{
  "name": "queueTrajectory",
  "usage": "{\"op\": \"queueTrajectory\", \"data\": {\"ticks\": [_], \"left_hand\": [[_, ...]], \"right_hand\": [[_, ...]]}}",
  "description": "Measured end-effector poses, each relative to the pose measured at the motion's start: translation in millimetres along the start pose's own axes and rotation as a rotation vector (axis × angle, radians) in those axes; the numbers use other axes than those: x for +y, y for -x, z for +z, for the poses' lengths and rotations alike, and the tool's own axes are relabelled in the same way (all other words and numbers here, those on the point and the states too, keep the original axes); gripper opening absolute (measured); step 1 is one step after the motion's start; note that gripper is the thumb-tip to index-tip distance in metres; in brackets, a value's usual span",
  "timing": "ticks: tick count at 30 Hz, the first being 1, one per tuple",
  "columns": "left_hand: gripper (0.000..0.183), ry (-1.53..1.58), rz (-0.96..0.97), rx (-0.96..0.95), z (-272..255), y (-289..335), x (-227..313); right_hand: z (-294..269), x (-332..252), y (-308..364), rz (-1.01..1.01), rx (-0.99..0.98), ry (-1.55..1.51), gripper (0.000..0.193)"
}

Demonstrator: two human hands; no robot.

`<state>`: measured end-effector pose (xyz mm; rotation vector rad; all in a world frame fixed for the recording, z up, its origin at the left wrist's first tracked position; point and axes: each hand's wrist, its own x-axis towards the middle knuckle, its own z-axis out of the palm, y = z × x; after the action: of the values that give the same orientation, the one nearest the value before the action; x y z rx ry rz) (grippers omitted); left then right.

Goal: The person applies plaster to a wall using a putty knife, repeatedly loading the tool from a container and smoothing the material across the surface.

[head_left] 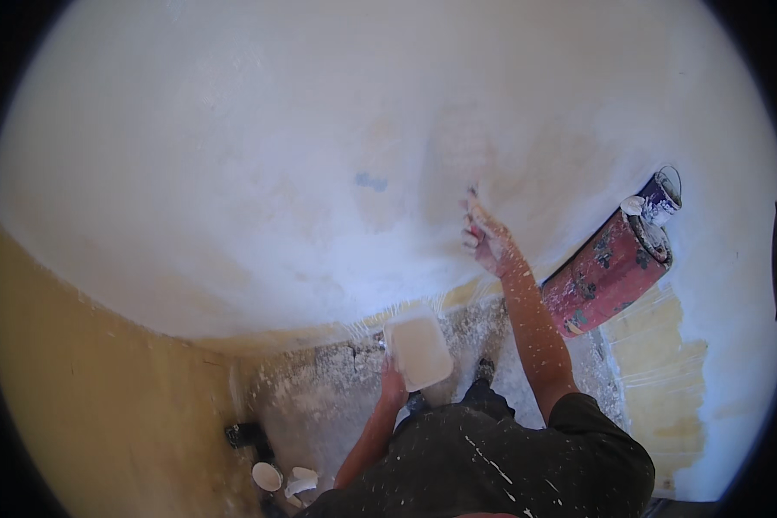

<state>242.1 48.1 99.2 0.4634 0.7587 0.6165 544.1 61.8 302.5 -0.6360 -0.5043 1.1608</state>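
Note:
My right hand (489,240) is raised in front of the white-smeared wall (259,164), its fingers closed round a slim tool. Only a small dark tip of that tool (472,189) shows above the fingers, so its kind cannot be made out. Low in front of my body, my left hand (393,380) grips the left side of a pale rectangular plastic tub (420,352). The tub's face looks smooth and off-white; whether that is its filling or a lid is unclear. White specks cover my right forearm.
At right stands a red patterned drum (600,272), with a purple paint can (660,198) on its top. A white round container (267,476), pale scraps (301,480) and a black object (247,434) lie low left. The speckled floor (306,406) meets a yellow wall (104,397).

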Motion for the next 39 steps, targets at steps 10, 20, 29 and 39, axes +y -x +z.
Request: {"op": "queueTrajectory", "data": {"ticks": [10,20,29,39], "left_hand": [[0.039,-0.618,0.372,-0.153,-84,-19,-40],[0.037,-0.311,0.135,-0.079,-59,-10,-7],[0.039,-0.163,0.086,-0.09,-11,-4,10],[0.046,-0.187,0.111,-0.009,-45,-22,-12]], "right_hand": [[-122,153,55,0.495,0.42,-0.052,0.024],[91,-49,23,0.021,0.24,0.131,0.03],[76,-34,22,-0.175,0.069,0.056,0.043],[-92,125,46,0.33,0.469,-0.037,0.026]]}}
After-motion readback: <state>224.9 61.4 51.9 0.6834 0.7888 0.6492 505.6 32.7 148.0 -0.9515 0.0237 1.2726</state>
